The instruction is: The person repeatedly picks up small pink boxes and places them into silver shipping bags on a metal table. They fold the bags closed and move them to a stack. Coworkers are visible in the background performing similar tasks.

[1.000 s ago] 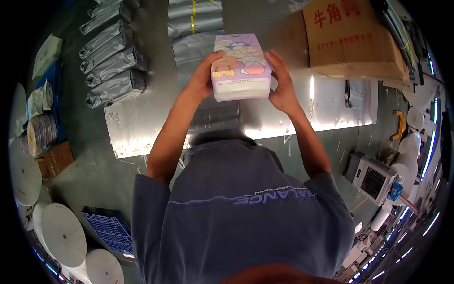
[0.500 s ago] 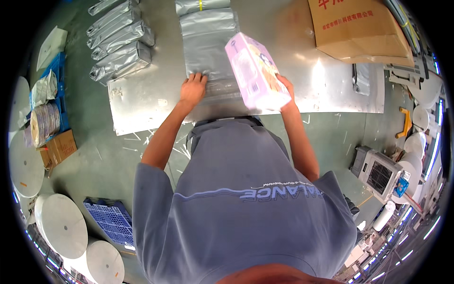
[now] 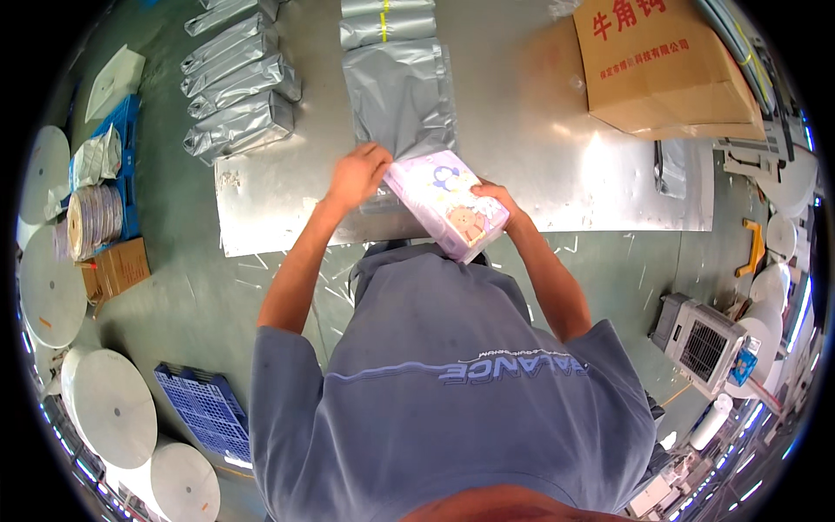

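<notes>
My right hand grips the side of a pink and purple block-shaped package printed with cartoon animals. The package is tilted, its far corner at the mouth of a grey plastic mailing bag. That bag lies flat on the metal table, on top of other bags. With its fingers closed on the near edge of the bag, my left hand lifts it beside the package corner. How far the corner reaches into the bag is hard to tell.
Several filled grey bags stand in a row at the table's left. Bundled bags with a yellow band lie beyond the flat bag. A large cardboard box stands at the right, near a loose clear-and-grey bag.
My right hand has brought the package left and nearer, turning its cartoon face up. My left hand has gone from lying on the bag to lifting its edge.
</notes>
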A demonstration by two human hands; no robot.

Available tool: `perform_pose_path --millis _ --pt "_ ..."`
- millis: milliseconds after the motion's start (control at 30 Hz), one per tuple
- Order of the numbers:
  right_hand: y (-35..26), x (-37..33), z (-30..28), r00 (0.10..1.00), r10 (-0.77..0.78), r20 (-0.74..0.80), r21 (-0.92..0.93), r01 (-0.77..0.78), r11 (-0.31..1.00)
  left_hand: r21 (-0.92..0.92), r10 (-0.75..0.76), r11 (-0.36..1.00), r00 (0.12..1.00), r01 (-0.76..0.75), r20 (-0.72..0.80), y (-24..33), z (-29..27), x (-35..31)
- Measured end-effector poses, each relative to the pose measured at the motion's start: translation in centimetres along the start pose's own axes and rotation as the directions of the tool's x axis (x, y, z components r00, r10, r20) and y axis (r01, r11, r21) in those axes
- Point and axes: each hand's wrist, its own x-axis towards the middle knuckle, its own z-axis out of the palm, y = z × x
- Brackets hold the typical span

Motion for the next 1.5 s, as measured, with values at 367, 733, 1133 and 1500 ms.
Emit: perform_pose_path --millis 367,733,1133,1500 --pt "3.0 1.7 0.9 0.902 -0.431 -0.023 -0.102 0.427 0.899 -0.103 -0.279 0.960 0.918 0.260 -0.281 -3.7 12.3 -2.2" --pt "0.0 8.0 -1.3 0.646 -0.758 0.093 -0.914 -0.247 -0.322 0.106 -0.469 0.878 0.883 0.467 -0.011 -2.5 8.7 -1.6" --pt "4.1 6.5 -5.5 0.769 -0.638 0.040 -0.972 0.179 0.154 -0.024 -0.528 0.849 0.842 0.529 -0.111 -3.4 10.5 -10.2" --pt "5.1 5.4 -1.4 0.918 -0.341 -0.203 -0.532 0.189 0.825 0.120 0.091 0.988 0.996 -0.093 0.023 3.9 13.2 -0.5"
